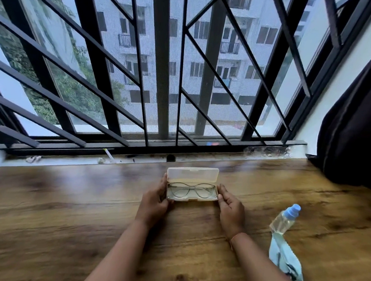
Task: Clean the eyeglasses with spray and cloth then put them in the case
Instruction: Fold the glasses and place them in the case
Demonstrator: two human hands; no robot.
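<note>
A translucent cream case [192, 174] stands open on the wooden table [65, 208], its lid tipped back toward the window. Folded thin-framed eyeglasses [191, 190] lie inside its lower half. My left hand [154, 200] holds the case's left end, fingers curled around it. My right hand [230, 206] holds the right end the same way. To the right, a clear spray bottle [284, 219] with a blue cap lies on its side. A light blue cloth [285, 257] is crumpled just below the bottle.
Black window bars and a sill [135, 152] with small debris run along the table's far edge. A dark curtain [356, 134] hangs at the right.
</note>
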